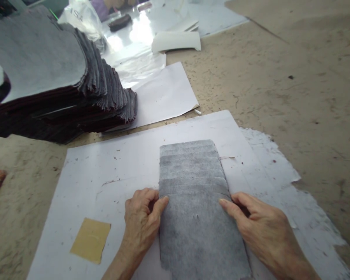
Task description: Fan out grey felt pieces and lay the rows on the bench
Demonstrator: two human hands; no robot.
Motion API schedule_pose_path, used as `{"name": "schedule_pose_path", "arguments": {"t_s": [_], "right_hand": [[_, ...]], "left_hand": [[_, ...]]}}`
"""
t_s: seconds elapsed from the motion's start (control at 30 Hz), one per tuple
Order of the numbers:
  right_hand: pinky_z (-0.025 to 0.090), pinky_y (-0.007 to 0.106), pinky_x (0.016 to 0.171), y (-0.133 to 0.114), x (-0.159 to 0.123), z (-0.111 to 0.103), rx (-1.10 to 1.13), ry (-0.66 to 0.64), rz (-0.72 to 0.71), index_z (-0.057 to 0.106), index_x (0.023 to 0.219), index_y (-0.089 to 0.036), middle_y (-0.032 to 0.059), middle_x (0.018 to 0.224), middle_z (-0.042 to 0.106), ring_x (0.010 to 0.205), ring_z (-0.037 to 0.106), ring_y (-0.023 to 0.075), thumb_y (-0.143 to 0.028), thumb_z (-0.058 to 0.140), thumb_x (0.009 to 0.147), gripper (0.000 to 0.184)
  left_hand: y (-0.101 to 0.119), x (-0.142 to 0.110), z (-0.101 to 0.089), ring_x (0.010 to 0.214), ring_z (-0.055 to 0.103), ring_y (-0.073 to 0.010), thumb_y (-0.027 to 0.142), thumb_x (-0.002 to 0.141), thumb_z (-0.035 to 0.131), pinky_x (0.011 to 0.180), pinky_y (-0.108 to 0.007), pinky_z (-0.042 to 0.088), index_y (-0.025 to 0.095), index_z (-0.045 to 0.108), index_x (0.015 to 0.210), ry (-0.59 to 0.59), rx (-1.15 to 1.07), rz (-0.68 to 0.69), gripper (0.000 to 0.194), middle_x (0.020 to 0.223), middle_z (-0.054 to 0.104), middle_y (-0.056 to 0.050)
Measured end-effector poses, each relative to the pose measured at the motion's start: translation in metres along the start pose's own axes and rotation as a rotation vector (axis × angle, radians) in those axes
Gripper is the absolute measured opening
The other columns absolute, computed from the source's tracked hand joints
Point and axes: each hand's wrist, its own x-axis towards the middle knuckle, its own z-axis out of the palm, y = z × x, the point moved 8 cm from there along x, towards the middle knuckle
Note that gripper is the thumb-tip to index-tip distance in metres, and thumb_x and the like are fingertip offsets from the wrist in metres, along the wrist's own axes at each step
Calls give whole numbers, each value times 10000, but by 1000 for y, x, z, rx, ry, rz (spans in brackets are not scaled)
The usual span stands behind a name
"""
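Grey felt-like pieces [196, 217] lie in front of me on white paper, overlapping like stepped layers with their far edges staggered. My left hand [144, 217] pinches the left edge of the pieces, thumb on top and fingers curled at the side. On the opposite edge, my right hand [258, 225] grips in the same way, its thumb on the upper face. The undersides of the pieces are hidden.
A tall stack of grey, dark-edged pieces [41, 58] stands at the upper left. White paper sheets [119, 159] cover part of the worn brown table [294, 70]. A tan square [91, 239] lies at lower left. Behind are a curved white piece [177, 41] and a plastic bag [83, 19].
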Motion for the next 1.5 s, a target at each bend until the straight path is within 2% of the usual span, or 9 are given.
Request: {"name": "schedule_pose_path", "arguments": {"t_s": [0.6, 0.73, 0.83, 0.9, 1.0, 1.1, 1.2, 1.33, 1.5], "right_hand": [[305, 261, 368, 3, -2, 0, -139, 101, 5, 467, 503, -231, -7, 490, 536, 402, 479, 154, -481, 411, 743, 350], [370, 256, 365, 0, -8, -5, -184, 205, -73, 521, 665, -230, -12, 528, 554, 457, 541, 164, -464, 429, 809, 290], [487, 302, 532, -13, -11, -15, -282, 345, -217, 558, 889, -162, 63, 746, 629, 665, 606, 201, -452, 389, 881, 336], [500, 362, 736, -25, -13, -16, -328, 401, -352, 541, 1061, -87, 137, 984, 623, 898, 592, 249, -432, 372, 912, 412], [377, 444, 965, -37, -12, -1, -366, 344, -524, 427, 1266, -38, 176, 1302, 462, 1212, 404, 315, -408, 378, 928, 504], [272, 509, 1023, -34, -13, 21, -418, 264, -586, 377, 1321, -52, 168, 1383, 372, 1291, 291, 330, -420, 318, 948, 528], [253, 527, 1030, -26, -15, 29, -405, 256, -561, 350, 1339, -52, 179, 1392, 352, 1295, 287, 324, -440, 300, 950, 552], [379, 429, 980, -21, -10, 14, -217, 338, -480, 405, 1282, -70, 166, 1310, 454, 1231, 397, 260, -340, 364, 943, 435], [509, 330, 777, -10, 27, 5, -55, 261, -98, 540, 1055, -134, 115, 1044, 614, 966, 579, 224, -255, 565, 781, 301]], "left_hand": [[5, -4, 2, 645, 477, -179, 331, 760, 521, 674, -349, 341, 207, 442, 577, 127, 159, 36, 235, 591, 492, 13], [7, -15, -8, 751, 521, -232, 367, 765, 542, 712, -397, 419, 188, 533, 836, 312, 230, 79, 192, 774, 570, -59], [28, -25, -11, 1098, 462, -307, 348, 813, 504, 936, -467, 367, 82, 413, 1229, 455, 370, 257, 502, 1172, 516, -188], [46, -25, 1, 1291, 300, -313, 319, 855, 437, 1055, -470, 245, 49, 254, 1364, 427, 423, 415, 605, 1380, 353, -210], [62, -20, 24, 1368, 168, -296, 389, 887, 366, 1096, -467, 174, 43, 133, 1416, 333, 469, 566, 674, 1468, 228, -198], [64, -14, 42, 1366, 188, -289, 513, 873, 354, 1067, -472, 249, 63, 154, 1420, 290, 535, 626, 735, 1462, 261, -188], [61, -11, 49, 1363, 201, -293, 521, 863, 378, 1042, -482, 302, 71, 222, 1405, 287, 581, 628, 721, 1459, 274, -180], [58, -10, 50, 1365, 196, -298, 476, 864, 405, 1035, -492, 325, 76, 262, 1394, 281, 595, 609, 679, 1468, 255, -173], [57, -8, 52, 1369, 184, -296, 475, 864, 406, 1046, -497, 326, 95, 246, 1403, 241, 580, 577, 679, 1479, 232, -158]]}}
